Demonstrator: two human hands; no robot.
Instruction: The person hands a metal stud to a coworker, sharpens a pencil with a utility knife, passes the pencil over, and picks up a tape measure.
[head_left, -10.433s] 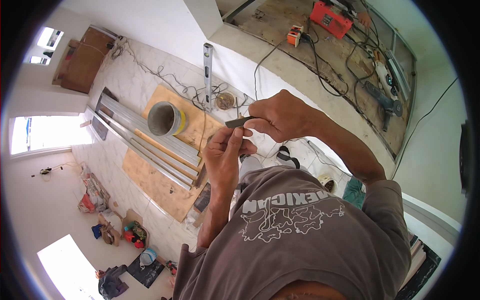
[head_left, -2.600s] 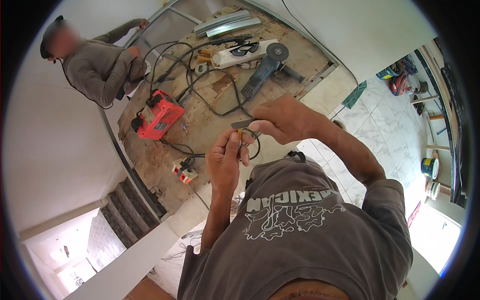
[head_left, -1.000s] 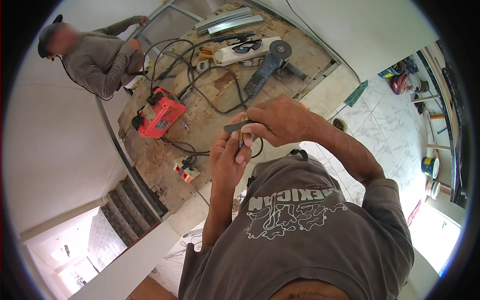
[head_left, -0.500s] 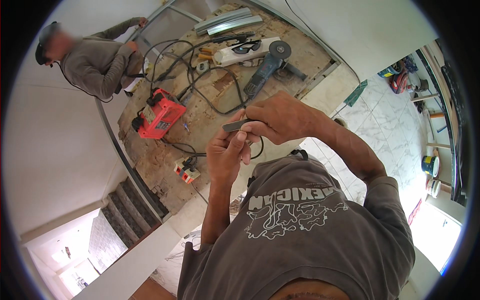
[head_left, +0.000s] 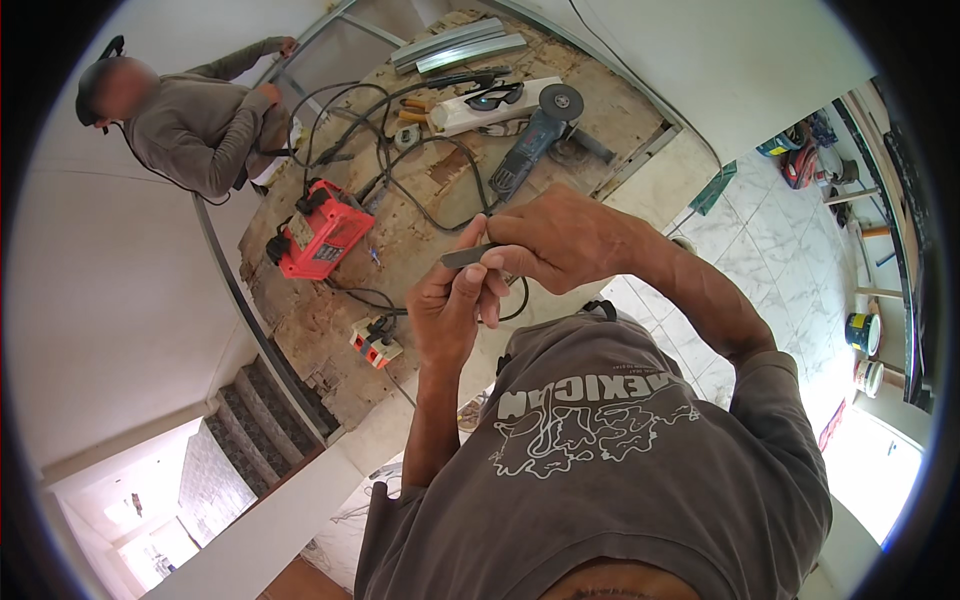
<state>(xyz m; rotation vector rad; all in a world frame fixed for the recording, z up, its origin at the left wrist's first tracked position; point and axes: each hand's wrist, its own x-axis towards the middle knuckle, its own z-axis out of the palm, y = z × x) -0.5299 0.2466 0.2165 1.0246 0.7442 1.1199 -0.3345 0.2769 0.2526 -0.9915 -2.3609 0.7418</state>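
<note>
A small flat grey metal piece (head_left: pixel 467 256) is held in front of my chest between both hands. My left hand (head_left: pixel 447 310) is closed, its thumb and fingers pinching the piece from below. My right hand (head_left: pixel 560 240) is bent over the piece's other end, thumb and fingers closed on it and hiding that end. Just beyond my hands, an angle grinder (head_left: pixel 530 150) with a dark disc lies on the worn, patchy work surface (head_left: pixel 420 255). Left of my hands sits a red welding machine (head_left: pixel 325 235) with black cables (head_left: pixel 388 150).
A co-worker (head_left: pixel 205 125) in a cap stands at the far left by a metal frame. Metal profiles (head_left: pixel 460 48), dark safety glasses (head_left: pixel 495 97) and a tape measure (head_left: pixel 407 136) lie at the back. A power strip (head_left: pixel 375 345) is near the left edge. Buckets (head_left: pixel 861 332) stand far right.
The metal piece has tilted and shifted slightly left in my fingers. Both hands stay close together. The co-worker's head has turned a little.
</note>
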